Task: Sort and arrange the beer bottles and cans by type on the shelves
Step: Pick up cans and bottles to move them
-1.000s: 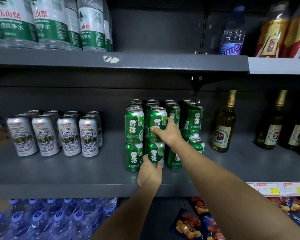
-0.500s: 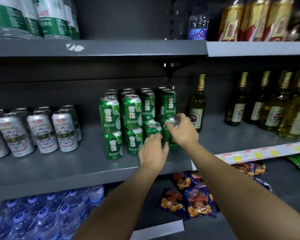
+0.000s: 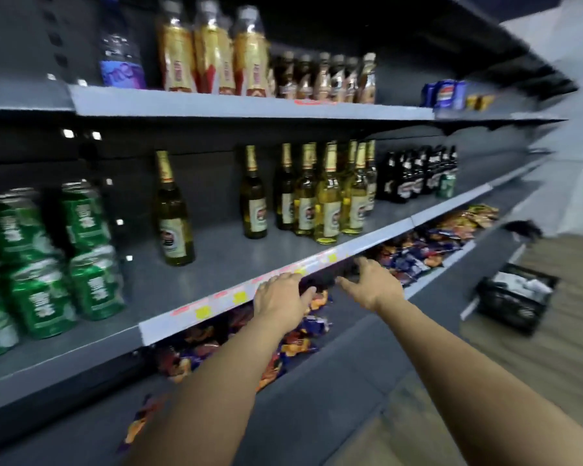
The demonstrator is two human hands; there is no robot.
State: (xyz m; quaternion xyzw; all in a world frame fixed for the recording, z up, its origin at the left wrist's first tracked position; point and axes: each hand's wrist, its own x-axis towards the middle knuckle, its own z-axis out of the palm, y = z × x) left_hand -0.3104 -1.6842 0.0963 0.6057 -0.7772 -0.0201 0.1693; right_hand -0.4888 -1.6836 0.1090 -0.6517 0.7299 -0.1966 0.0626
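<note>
Green cans (image 3: 48,264): left stacked two high at the shelf's left end; four are countable, more are cut by the frame edge.
Hands: both are withdrawn from the cans since a second ago and are now held at the shelf's front edge (image 3: 317,260).
Left hand (image 3: 280,297): empty, fingers relaxed.
Right hand (image 3: 371,284): empty, fingers spread wide.
View: swung right, suggesting the can stack is judged finished.
Lone bottle (image 3: 172,213): one, apart from its kind.
Clustered pale bottles (image 3: 317,196): roughly eight.
Dark bottles (image 3: 418,176): too blurred to count.
Stray green can (image 3: 446,185): one, beside the dark bottles.
</note>
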